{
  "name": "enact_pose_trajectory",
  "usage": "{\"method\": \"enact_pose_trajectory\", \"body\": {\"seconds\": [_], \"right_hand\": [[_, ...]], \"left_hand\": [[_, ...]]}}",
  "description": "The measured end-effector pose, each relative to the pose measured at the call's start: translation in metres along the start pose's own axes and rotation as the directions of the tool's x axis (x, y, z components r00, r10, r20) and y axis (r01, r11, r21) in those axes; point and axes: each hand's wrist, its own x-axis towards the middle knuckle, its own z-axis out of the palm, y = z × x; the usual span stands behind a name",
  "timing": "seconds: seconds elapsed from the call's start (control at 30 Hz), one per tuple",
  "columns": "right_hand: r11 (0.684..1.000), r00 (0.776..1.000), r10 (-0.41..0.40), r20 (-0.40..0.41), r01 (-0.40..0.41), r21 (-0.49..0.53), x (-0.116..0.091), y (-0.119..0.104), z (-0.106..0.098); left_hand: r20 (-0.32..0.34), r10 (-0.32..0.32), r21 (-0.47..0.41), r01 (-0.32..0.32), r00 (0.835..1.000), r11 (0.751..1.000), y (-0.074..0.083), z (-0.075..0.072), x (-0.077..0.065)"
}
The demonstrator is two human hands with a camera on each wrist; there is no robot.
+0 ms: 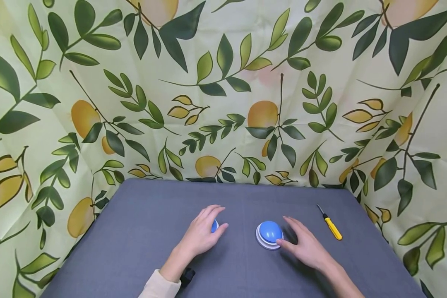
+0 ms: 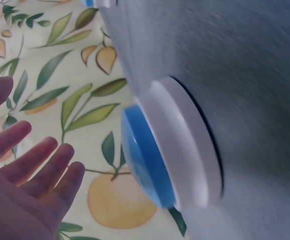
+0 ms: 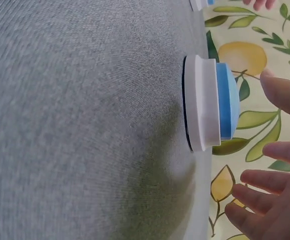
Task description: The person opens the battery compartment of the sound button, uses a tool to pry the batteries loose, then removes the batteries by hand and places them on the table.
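Observation:
Two blue domed push buttons on round white bases rest on the grey cloth. Most of the left push button (image 1: pixel 215 226) is hidden behind my left hand (image 1: pixel 200 234) in the head view. The left wrist view shows that push button (image 2: pixel 146 155) whole, with a gap between it and the extended fingers of my left hand (image 2: pixel 32 187). My right hand (image 1: pixel 306 247) is beside the right push button (image 1: pixel 270 231), its thumb over the button's edge in the head view. In the right wrist view, the fingers of my right hand (image 3: pixel 270 197) stand apart from that button (image 3: pixel 205 105).
Right of my right hand lies a screwdriver (image 1: pixel 332 226) with a yellow handle, its shaft pointing away. Cloth printed with leaves and fruit (image 1: pixel 223 124) walls the back and sides of the grey-covered table (image 1: pixel 152 207). A black object (image 1: pixel 187 276) shows by my left wrist.

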Motion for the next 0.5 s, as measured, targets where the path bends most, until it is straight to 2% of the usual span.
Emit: {"method": "enact_pose_trajectory", "body": {"seconds": [0.27, 0.5], "right_hand": [[0.997, 1.0, 0.008, 0.008, -0.009, 0.073, 0.006, -0.001, 0.002], [0.996, 1.0, 0.019, 0.025, -0.021, 0.092, 0.009, -0.001, 0.004]], "left_hand": [[0.029, 0.002, -0.124, 0.001, 1.0, 0.992, 0.01, 0.014, 0.014], [0.103, -0.038, -0.218, 0.06, 0.994, 0.974, 0.018, 0.028, 0.017]]}}
